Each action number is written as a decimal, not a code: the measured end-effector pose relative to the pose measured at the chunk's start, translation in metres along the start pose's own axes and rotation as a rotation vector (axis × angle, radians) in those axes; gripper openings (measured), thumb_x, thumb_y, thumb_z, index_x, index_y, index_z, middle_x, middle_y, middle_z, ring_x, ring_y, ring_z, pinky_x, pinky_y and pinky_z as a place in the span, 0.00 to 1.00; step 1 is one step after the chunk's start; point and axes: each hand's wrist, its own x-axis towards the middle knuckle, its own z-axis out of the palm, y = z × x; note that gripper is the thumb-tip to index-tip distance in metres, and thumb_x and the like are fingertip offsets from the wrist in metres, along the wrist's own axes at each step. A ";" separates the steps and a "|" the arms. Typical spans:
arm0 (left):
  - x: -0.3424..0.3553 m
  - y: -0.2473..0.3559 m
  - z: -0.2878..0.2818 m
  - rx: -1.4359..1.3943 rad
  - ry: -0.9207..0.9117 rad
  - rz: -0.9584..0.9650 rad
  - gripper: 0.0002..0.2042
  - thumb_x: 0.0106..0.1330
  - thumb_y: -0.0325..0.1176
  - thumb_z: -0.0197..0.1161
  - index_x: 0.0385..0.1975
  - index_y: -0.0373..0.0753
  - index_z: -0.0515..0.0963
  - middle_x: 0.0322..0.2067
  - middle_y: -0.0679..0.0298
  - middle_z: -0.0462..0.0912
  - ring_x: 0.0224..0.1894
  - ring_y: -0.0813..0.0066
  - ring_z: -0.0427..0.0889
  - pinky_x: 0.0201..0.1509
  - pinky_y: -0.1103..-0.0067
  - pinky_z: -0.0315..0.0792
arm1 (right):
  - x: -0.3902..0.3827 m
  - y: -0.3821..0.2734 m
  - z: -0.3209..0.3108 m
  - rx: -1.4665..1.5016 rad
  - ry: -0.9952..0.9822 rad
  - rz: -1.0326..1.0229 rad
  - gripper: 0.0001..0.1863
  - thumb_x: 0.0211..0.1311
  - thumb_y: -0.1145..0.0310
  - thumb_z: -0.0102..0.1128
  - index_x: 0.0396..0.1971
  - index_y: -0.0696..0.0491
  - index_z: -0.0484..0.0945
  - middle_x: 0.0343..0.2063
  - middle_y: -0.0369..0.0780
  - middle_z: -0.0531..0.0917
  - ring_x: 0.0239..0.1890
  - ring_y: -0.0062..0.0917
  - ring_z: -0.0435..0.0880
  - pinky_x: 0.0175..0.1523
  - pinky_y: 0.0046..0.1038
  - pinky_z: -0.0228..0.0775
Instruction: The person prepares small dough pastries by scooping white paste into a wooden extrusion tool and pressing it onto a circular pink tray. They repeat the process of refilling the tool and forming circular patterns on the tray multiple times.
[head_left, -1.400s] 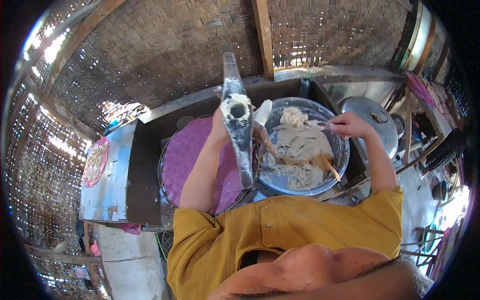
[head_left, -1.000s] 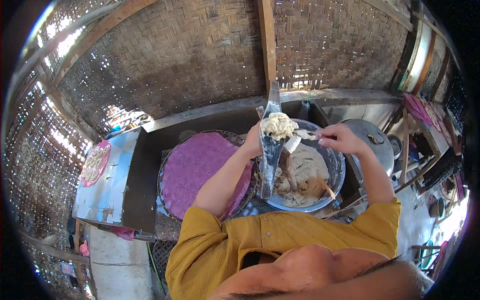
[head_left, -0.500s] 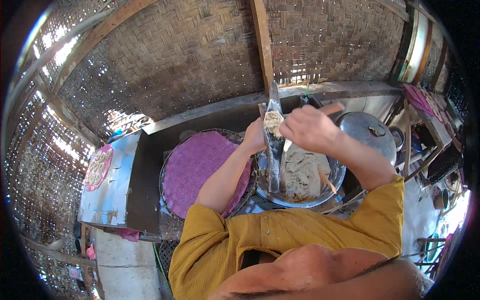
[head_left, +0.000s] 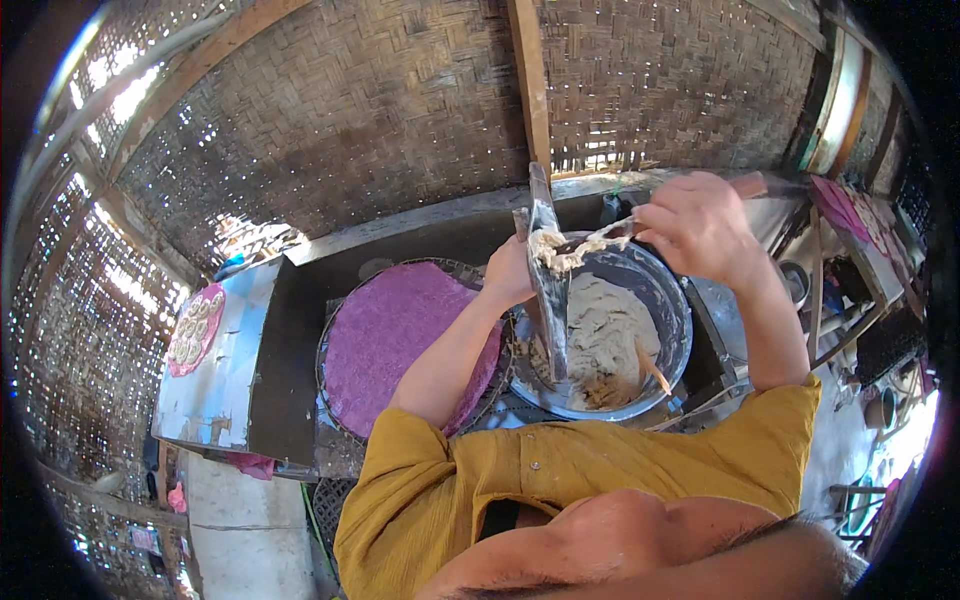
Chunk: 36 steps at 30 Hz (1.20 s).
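My left hand (head_left: 508, 272) is closed round the short handle of a long, narrow wooden board (head_left: 551, 310), which slants over a metal basin (head_left: 686, 330). Pale, sticky dough (head_left: 556, 255) clings to the board's middle. Above the basin's far right side my right hand (head_left: 697, 225) grips a tool with a wooden handle (head_left: 748, 186); its thin working end is smeared and partly hidden by fingers. A strand of dough (head_left: 606, 240) stretches between that tool and the board. More pale dough (head_left: 610, 320) fills the basin, and a wooden stick (head_left: 652, 368) leans in it.
Left of the basin lies a purple sheet (head_left: 410, 340) on a round rack. A box with a bluish-white top (head_left: 222, 360) stands farther left, bearing another purple sheet with several pale rounds (head_left: 197, 330). A woven wall (head_left: 400, 130) and wooden post (head_left: 530, 90) rise behind.
My right hand has moved right, away from the board, drawing dough out into a strand. My left hand and the board have barely shifted.
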 end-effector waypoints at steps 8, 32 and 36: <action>0.000 0.002 0.010 0.066 -0.045 0.049 0.19 0.48 0.48 0.58 0.38 0.46 0.75 0.36 0.57 0.77 0.39 0.58 0.76 0.41 0.70 0.70 | 0.006 -0.030 0.057 -0.007 -0.089 -0.142 0.05 0.39 0.67 0.55 0.18 0.47 0.70 0.17 0.32 0.72 0.27 0.26 0.75 0.34 0.28 0.66; 0.014 -0.032 0.035 -0.360 0.189 -0.017 0.17 0.44 0.39 0.62 0.34 0.38 0.75 0.32 0.54 0.78 0.36 0.57 0.77 0.39 0.71 0.70 | -0.056 -0.054 0.127 0.465 0.374 0.918 0.09 0.45 0.67 0.63 0.26 0.54 0.76 0.18 0.42 0.78 0.21 0.30 0.78 0.27 0.25 0.69; 0.013 -0.043 0.029 -0.280 0.165 0.031 0.11 0.50 0.26 0.60 0.35 0.36 0.75 0.31 0.65 0.79 0.32 0.79 0.76 0.37 0.80 0.69 | -0.064 -0.070 0.118 0.369 0.387 0.620 0.08 0.44 0.68 0.63 0.26 0.52 0.76 0.18 0.41 0.77 0.20 0.31 0.78 0.26 0.26 0.68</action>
